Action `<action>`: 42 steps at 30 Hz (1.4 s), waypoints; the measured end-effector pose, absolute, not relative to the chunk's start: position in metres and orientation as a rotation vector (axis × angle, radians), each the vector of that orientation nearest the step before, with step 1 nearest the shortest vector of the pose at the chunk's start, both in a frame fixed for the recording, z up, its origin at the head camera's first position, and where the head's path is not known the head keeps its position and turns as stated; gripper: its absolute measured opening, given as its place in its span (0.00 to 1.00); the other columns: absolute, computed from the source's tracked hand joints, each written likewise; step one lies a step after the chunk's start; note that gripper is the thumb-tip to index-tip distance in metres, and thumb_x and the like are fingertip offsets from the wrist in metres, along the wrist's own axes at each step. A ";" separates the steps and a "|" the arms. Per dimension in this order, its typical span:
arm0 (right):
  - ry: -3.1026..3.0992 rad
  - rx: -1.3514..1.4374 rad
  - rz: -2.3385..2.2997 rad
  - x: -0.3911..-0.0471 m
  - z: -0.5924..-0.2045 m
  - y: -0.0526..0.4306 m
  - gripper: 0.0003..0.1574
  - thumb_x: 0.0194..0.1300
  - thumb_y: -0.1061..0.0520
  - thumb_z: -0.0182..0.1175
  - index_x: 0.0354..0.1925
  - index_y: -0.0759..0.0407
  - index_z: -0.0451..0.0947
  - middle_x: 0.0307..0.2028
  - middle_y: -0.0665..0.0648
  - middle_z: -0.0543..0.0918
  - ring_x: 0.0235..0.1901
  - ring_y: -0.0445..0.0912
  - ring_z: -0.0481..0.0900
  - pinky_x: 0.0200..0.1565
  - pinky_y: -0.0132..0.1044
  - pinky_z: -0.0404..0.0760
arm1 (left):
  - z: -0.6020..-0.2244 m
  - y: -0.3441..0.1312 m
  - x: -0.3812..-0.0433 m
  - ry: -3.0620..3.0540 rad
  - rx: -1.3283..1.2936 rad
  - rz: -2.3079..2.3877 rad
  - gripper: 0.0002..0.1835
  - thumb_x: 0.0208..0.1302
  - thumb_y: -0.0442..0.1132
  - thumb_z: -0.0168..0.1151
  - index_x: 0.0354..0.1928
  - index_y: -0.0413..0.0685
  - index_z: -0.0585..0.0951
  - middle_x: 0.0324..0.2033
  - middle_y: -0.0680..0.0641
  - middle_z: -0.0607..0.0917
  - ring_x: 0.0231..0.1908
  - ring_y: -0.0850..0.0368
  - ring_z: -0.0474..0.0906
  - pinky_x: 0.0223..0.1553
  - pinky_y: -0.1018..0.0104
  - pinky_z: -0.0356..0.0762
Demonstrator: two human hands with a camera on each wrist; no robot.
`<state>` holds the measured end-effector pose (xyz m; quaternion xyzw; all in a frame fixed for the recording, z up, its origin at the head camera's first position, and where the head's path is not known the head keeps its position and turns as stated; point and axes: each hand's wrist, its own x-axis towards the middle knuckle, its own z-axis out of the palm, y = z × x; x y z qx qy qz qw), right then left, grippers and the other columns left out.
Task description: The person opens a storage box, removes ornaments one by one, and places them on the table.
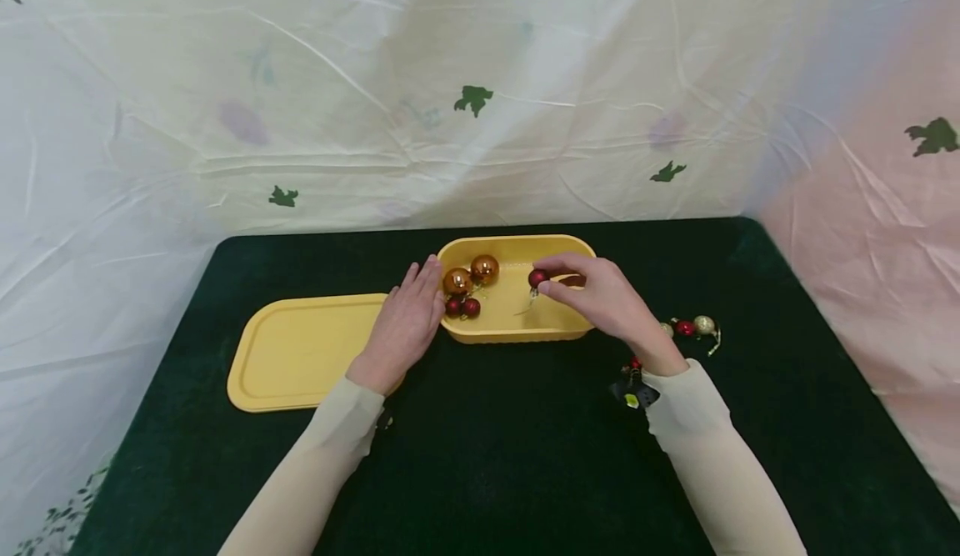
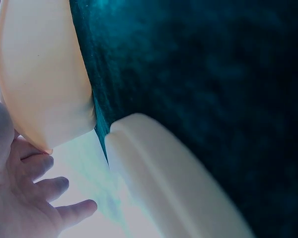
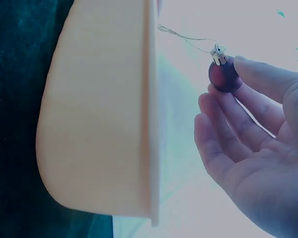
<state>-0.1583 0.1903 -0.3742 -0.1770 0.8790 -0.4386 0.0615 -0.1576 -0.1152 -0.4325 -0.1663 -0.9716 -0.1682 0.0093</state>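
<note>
Between thumb and fingertips, my right hand (image 1: 606, 296) pinches a small dark red bauble (image 1: 537, 278) above the yellow box (image 1: 517, 335). In the right wrist view the bauble (image 3: 223, 74) shows a silver cap and a thin thread loop. My left hand (image 1: 405, 314) rests with extended fingers against the box's left end; the left wrist view shows this hand (image 2: 30, 188) touching the box wall (image 2: 44, 74). Inside the box, at its left, lie two shiny orange-gold baubles (image 1: 484, 268) and two dark red baubles (image 1: 471, 308).
A yellow lid (image 1: 300, 356) lies flat on the dark green cloth left of the box, partly under my left forearm. Right of the box are gold and red baubles (image 1: 703, 324), partly hidden by my right wrist. A patterned white sheet (image 1: 525, 122) hangs behind the table.
</note>
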 end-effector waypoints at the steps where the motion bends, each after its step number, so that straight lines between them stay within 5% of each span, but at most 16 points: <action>1: 2.662 -0.530 -1.331 -0.156 -0.373 0.192 0.25 0.74 0.48 0.65 0.64 0.55 0.81 0.55 0.54 0.85 0.56 0.50 0.80 0.60 0.53 0.80 | -0.432 -0.115 -0.157 -3.036 -0.517 -0.526 0.32 0.85 0.48 0.39 0.83 0.44 0.52 0.81 0.46 0.53 0.79 0.43 0.50 0.74 0.36 0.57; 8: 2.682 -0.477 -1.362 -0.145 -0.367 0.207 0.25 0.74 0.47 0.64 0.64 0.54 0.80 0.55 0.53 0.84 0.55 0.49 0.80 0.61 0.52 0.80 | -0.432 -0.116 -0.157 -3.040 -0.520 -0.538 0.32 0.85 0.47 0.39 0.82 0.43 0.52 0.81 0.46 0.52 0.79 0.42 0.50 0.74 0.36 0.57; 23: 2.766 -0.448 -1.356 -0.117 -0.365 0.244 0.24 0.76 0.45 0.62 0.64 0.52 0.79 0.57 0.53 0.84 0.57 0.48 0.82 0.52 0.23 0.78 | -0.432 -0.115 -0.156 -3.042 -0.525 -0.545 0.32 0.85 0.48 0.39 0.83 0.44 0.51 0.82 0.46 0.51 0.80 0.43 0.49 0.74 0.36 0.56; 42: 2.896 -0.358 -1.177 -0.082 -0.381 0.299 0.22 0.76 0.48 0.62 0.64 0.49 0.79 0.52 0.53 0.85 0.44 0.44 0.83 0.42 0.25 0.81 | -0.431 -0.115 -0.156 -3.042 -0.517 -0.567 0.32 0.84 0.48 0.39 0.82 0.44 0.53 0.82 0.47 0.52 0.80 0.43 0.49 0.74 0.37 0.56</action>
